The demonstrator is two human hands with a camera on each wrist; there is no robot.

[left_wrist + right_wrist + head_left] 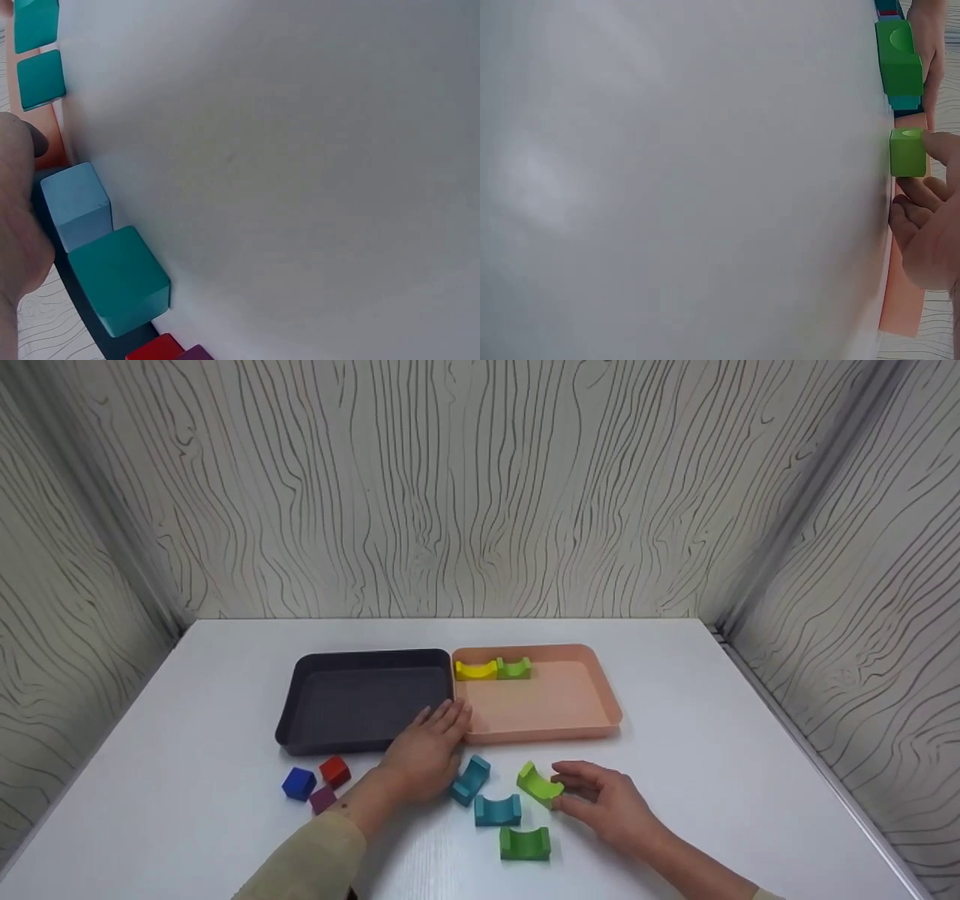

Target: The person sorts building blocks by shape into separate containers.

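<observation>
Place: I read this as a staged recording booth, not a home or shop.
Walls: wood-grain panels (480, 487) box in my table (750, 750) on three sides.
Props: beyond my hands only two trays (360, 701) and toy blocks (496, 810), nothing domestic.

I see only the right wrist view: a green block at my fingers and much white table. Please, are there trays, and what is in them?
Observer: Two trays side by side: a dark tray, with nothing inside that I can see, and a peach tray holding a yellow arch and a green arch.
Operator: Where is the left hand?
Observer: The left hand rests flat where the two trays meet.
Operator: Are other blocks loose?
Observer: Yes. Beside the lime arch at the right hand, two teal arches lie on the table.
</observation>
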